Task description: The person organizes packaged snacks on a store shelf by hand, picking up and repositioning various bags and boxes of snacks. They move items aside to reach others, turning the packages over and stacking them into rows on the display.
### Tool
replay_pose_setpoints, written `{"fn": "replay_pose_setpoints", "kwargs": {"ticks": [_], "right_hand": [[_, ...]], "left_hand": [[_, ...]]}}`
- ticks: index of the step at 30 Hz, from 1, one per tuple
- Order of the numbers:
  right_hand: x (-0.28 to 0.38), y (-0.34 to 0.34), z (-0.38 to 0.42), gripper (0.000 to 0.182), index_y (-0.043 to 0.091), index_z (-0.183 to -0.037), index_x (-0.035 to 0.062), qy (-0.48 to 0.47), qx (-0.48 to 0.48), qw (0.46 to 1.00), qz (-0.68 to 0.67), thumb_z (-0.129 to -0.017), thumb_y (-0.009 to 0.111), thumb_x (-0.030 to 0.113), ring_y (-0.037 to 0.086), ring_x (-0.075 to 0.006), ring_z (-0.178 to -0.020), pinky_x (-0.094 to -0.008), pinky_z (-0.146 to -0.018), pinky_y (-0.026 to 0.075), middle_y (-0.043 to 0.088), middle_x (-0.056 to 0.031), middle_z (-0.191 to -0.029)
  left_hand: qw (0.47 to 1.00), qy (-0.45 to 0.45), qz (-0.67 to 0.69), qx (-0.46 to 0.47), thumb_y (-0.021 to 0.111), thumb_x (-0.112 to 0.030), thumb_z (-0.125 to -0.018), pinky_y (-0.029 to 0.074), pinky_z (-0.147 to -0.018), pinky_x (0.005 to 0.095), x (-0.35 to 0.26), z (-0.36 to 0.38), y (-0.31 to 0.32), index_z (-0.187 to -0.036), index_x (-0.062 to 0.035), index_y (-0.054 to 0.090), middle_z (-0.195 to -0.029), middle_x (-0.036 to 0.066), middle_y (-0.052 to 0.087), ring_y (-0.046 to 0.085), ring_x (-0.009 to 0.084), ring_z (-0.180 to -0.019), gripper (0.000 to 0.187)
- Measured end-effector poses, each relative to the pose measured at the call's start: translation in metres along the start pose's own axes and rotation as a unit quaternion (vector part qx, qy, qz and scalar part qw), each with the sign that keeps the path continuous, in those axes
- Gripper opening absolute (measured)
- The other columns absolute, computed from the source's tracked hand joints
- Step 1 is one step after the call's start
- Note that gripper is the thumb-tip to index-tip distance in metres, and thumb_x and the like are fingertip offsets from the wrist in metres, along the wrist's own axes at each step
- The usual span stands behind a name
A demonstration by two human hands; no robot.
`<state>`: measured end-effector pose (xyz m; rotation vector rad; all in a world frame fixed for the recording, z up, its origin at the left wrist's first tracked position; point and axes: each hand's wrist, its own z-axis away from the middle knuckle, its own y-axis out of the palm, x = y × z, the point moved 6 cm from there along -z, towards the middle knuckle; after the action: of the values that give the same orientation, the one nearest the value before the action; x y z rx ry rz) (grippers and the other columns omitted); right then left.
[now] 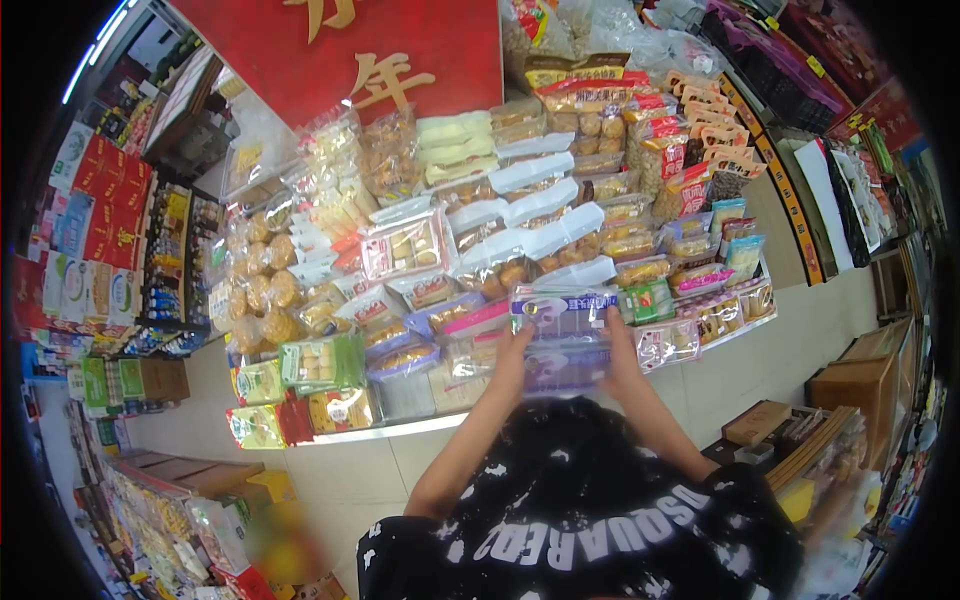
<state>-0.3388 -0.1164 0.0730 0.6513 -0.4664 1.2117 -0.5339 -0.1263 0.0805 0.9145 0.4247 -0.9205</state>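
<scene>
Between my two hands, in front of my chest, is a purple, partly clear snack package (563,312) with white print. My left hand (516,350) is closed on its left edge, and my right hand (619,345) grips the right edge. Just below it, a second purple package (565,368) shows between my wrists; its lower part runs down to my black shirt. Beyond my fingers lie long packs of pastries (500,270) with pale blue-white wrappers. A small green pack (646,302) sits right of my right hand.
A display table (400,430) full of bagged snacks spreads ahead. Round biscuits in clear bags (265,290) fill its left side, and a red sign (370,60) stands behind. Cardboard boxes (855,385) are stacked at right, on the tiled floor (330,475). Stocked shelves line the left.
</scene>
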Motion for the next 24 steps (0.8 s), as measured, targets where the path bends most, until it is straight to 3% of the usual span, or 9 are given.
{"fn": "replay_pose_setpoints", "kwargs": {"ticks": [5,8,11,13,15,17,21,23,24], "right_hand": [[0.088,0.069,-0.012,0.094,0.032,-0.152,0.0179,-0.010,0.052,0.998,0.039,-0.082,0.052,0.078,0.034,-0.0380,-0.138,-0.0718,-0.098,0.029,0.037,-0.0122,-0.151],[0.146,0.109,-0.033,0.093,0.033,-0.151,0.0164,-0.070,0.054,0.993,0.078,-0.083,0.048,0.078,0.031,-0.0392,-0.140,-0.0705,-0.102,0.026,0.032,-0.0137,-0.155],[0.175,0.143,-0.093,0.088,0.036,-0.149,0.0160,-0.082,0.143,0.985,0.057,-0.086,0.044,0.077,0.030,-0.0386,-0.141,-0.0661,-0.103,0.030,0.031,-0.0157,-0.156],[0.183,0.153,-0.145,0.085,0.042,-0.145,0.0161,-0.069,0.118,0.979,0.150,-0.086,0.046,0.078,0.031,-0.0361,-0.142,-0.0637,-0.108,0.023,0.033,-0.0154,-0.156],[0.185,0.163,-0.175,0.081,0.044,-0.143,0.0153,-0.074,0.109,0.975,0.178,-0.088,0.045,0.075,0.032,-0.0359,-0.141,-0.0639,-0.107,0.026,0.034,-0.0156,-0.155],[0.185,0.167,-0.183,0.070,0.051,-0.137,0.0139,-0.065,0.078,0.967,0.234,-0.093,0.046,0.067,0.033,-0.0349,-0.141,-0.0635,-0.101,0.035,0.037,-0.0151,-0.154],[0.176,0.159,-0.191,0.070,0.054,-0.135,0.0135,-0.042,0.052,0.967,0.245,-0.092,0.047,0.068,0.038,-0.0356,-0.137,-0.0641,-0.098,0.037,0.041,-0.0138,-0.150],[0.194,0.159,-0.159,0.069,0.057,-0.132,0.0089,-0.067,0.051,0.966,0.244,-0.092,0.050,0.065,0.051,-0.0305,-0.125,-0.0529,-0.095,0.045,0.052,-0.0158,-0.139],[0.213,0.151,-0.160,0.064,0.057,-0.130,0.0059,-0.157,0.043,0.933,0.322,-0.094,0.051,0.058,0.056,-0.0272,-0.114,-0.0464,-0.090,0.048,0.056,-0.0161,-0.132]], "left_hand": [[0.998,0.006,-0.034,-0.061,0.055,-0.041,-0.095,0.055,-0.081,0.0398,-0.086,-0.034,0.019,-0.137,-0.0072,0.043,-0.118,0.013,0.061,0.064,0.0246,-0.098,0.055],[0.998,0.044,-0.033,0.013,0.055,-0.041,-0.096,0.055,-0.080,0.0395,-0.142,-0.074,0.034,-0.133,-0.0074,0.048,-0.120,0.013,0.060,0.064,0.0245,-0.096,0.051],[0.999,0.023,0.009,0.020,0.053,-0.042,-0.097,0.054,-0.083,0.0402,-0.176,-0.119,0.035,-0.130,-0.0079,0.052,-0.123,0.012,0.059,0.063,0.0247,-0.098,0.048],[0.999,0.037,-0.020,-0.001,0.053,-0.042,-0.097,0.053,-0.086,0.0404,-0.184,-0.159,0.017,-0.131,-0.0079,0.052,-0.126,0.012,0.057,0.061,0.0246,-0.101,0.048],[0.998,0.033,-0.035,-0.034,0.053,-0.042,-0.097,0.047,-0.096,0.0396,-0.188,-0.170,0.009,-0.136,-0.0075,0.050,-0.133,0.011,0.055,0.058,0.0241,-0.109,0.052],[0.998,0.041,-0.034,-0.039,0.053,-0.042,-0.097,0.048,-0.095,0.0393,-0.185,-0.180,0.004,-0.138,-0.0077,0.049,-0.133,0.011,0.054,0.057,0.0240,-0.108,0.054],[0.995,0.069,-0.048,-0.058,0.054,-0.044,-0.096,0.050,-0.087,0.0377,-0.175,-0.210,-0.015,-0.142,-0.0083,0.045,-0.131,0.010,0.054,0.058,0.0234,-0.101,0.059],[0.994,0.061,-0.046,-0.072,0.052,-0.045,-0.097,0.047,-0.095,0.0338,-0.175,-0.192,-0.010,-0.143,-0.0050,0.043,-0.132,0.010,0.053,0.057,0.0222,-0.110,0.061],[0.995,0.049,-0.027,-0.084,0.052,-0.045,-0.097,0.047,-0.095,0.0338,-0.170,-0.188,-0.012,-0.143,-0.0050,0.043,-0.132,0.010,0.053,0.057,0.0222,-0.110,0.061]]}}
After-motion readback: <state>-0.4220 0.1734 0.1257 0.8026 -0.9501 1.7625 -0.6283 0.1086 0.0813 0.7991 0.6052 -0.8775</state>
